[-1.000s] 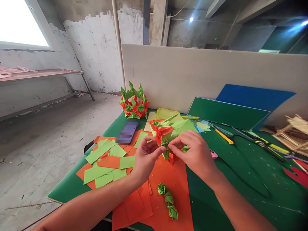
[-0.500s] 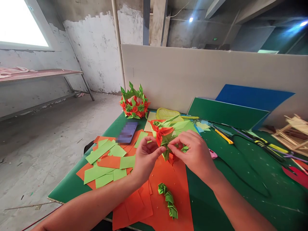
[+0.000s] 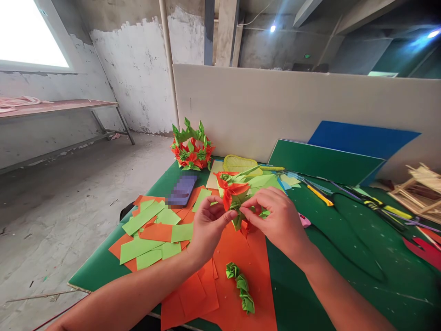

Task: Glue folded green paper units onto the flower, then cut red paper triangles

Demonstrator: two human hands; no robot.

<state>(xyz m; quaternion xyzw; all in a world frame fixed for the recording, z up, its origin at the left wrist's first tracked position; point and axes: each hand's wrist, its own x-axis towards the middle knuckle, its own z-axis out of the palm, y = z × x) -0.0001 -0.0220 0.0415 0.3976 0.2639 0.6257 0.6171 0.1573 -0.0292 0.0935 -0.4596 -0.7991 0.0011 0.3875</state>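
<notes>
"So, what did the head camera see?"

"Two bare hands and a paper piece (image 3: 237, 189). The piece was up over a big orange sheet (image 3: 258, 271) on the green table (image 3: 292, 294). It had orange petals and green points."

"How did the hands hold it?"

"The left hand (image 3: 208, 225) had its thumb and fingers bent in on the left side of it. The right hand (image 3: 275, 214) pinched a small green bit low down, close to the left thumb. Fingers hid part of it, so I couldn't tell how hard they squeezed."

"Was it heavy?"

"I don't think so. It looked like just folded paper, so it was probably very light. The folds likely made the middle a bit stiff, but the thin tips looked easy to bend or rip."

"Slippery?"

"Not much, I'd guess. Dry paper mostly stays put."

"Where was a good spot to grab?"

"The thick middle, where the folds sat close. A soft pinch seemed enough. A hard one could have squashed the petals."

"What else was around?"

"Some green buds (image 3: 242, 284) lay on the orange sheet. Paper slips (image 3: 155, 230) lay in a messy heap on the left, with a phone (image 3: 186, 188) just past them. A paper ring (image 3: 193, 149) in the same two colours stood at the back."
</notes>
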